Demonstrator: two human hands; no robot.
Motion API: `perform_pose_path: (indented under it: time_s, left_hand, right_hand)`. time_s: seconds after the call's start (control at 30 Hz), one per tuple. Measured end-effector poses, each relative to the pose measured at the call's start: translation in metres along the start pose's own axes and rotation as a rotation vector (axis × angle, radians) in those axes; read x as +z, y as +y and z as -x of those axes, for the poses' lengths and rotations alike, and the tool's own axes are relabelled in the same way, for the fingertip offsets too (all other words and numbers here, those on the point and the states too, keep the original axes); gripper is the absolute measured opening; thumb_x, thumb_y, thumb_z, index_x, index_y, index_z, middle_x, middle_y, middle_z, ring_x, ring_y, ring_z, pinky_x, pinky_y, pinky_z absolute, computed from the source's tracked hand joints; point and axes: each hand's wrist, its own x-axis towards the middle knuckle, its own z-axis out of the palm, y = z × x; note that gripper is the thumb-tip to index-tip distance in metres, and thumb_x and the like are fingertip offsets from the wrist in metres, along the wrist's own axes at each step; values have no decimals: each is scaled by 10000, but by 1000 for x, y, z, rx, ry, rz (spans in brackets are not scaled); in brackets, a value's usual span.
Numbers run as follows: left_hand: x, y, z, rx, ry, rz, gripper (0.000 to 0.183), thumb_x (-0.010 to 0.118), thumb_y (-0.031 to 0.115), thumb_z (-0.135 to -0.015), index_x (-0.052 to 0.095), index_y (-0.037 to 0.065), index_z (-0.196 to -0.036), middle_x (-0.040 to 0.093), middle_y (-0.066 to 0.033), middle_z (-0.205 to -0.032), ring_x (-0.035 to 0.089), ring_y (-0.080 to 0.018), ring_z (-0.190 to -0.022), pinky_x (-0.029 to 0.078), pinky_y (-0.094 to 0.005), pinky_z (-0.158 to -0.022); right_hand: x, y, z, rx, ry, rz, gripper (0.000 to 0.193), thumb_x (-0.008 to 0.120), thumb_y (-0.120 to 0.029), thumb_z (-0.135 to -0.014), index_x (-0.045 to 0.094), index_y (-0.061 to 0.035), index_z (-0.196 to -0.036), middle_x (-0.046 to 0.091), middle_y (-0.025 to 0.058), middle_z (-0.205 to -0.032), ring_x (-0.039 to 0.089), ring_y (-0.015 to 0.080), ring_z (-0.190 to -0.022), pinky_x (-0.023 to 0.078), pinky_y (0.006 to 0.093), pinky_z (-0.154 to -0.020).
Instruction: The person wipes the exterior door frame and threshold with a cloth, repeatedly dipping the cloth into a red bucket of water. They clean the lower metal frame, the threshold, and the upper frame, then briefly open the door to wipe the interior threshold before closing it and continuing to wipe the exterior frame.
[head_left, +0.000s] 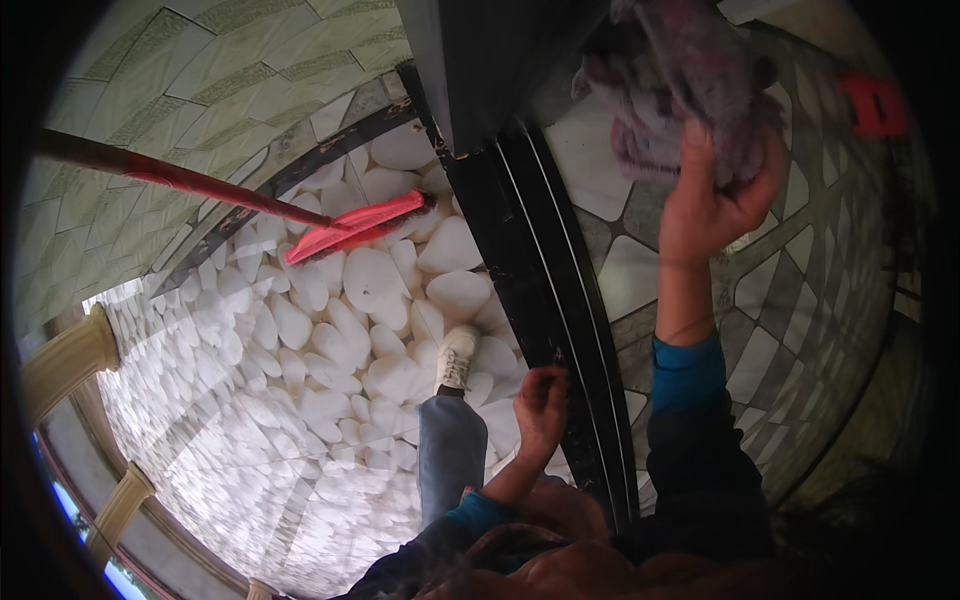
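Observation:
My right hand (715, 195) is raised at the upper right, its fingers and thumb closed round a bunched greyish-purple cloth (695, 90). The cloth is up beside a dark, glossy upright panel (500, 70). Lower down, my left hand (542, 410) is curled into a loose fist next to the black threshold (535, 270), which has pale metal rails running along it. Nothing shows in that fist, and its fingertips are turned out of sight. Whether it touches the threshold, I cannot tell.
A broom with a red head (360, 228) and a long red handle (200, 185) slants in from the left over the white pebble-patterned floor (380, 330). My white shoe (457, 358) stands on that floor. Grey-and-white tiles (630, 280) lie right of the threshold. A blurred red object (875, 105) is at the far right.

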Motion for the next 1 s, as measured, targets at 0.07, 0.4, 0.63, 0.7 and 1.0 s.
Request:
perform_pose_path:
  time_s: [0.07,0.4,0.63,0.7,1.0]
  left_hand:
    - [-4,3,-3,-11,9,29,85,576,85,-879,598,22,-931,623,-40,-781,565,-85,-674,458,-226,-606]
    - [-27,10,-17,-15,30,-68,76,567,78,-894,591,21,-939,640,-53,-852,584,-92,-708,479,-232,-629]
    - [-20,7,-8,-52,-12,-151,85,565,72,-884,590,19,-945,635,-60,-819,583,-102,-677,473,-239,-608]
    - [-14,7,-9,-16,-42,-163,94,561,55,-883,590,0,-953,636,-60,-811,589,-98,-690,483,-231,-625]
    - [-9,-2,-8,7,-38,-63,84,586,83,-872,593,25,-933,632,-46,-767,569,-86,-693,458,-241,-631]
  right_hand:
    - [52,5,-17,-349,54,12,345,740,-76,-717,606,-98,-1034,483,113,-1181,501,259,-1068,448,372,-864]
    - [107,127,141,-236,-302,373,366,681,-14,-593,708,-261,-861,513,23,-1027,452,312,-1009,376,443,-867]
    - [86,156,169,-137,-670,454,438,706,11,-573,683,-191,-961,511,69,-995,479,325,-973,426,443,-851]
    - [66,149,166,-74,-700,403,423,698,32,-567,678,-156,-945,531,67,-1027,493,328,-1012,425,446,-876]
    - [-4,53,41,533,44,-263,458,672,24,-786,522,-6,-1218,574,86,-1178,550,179,-1068,441,302,-935]
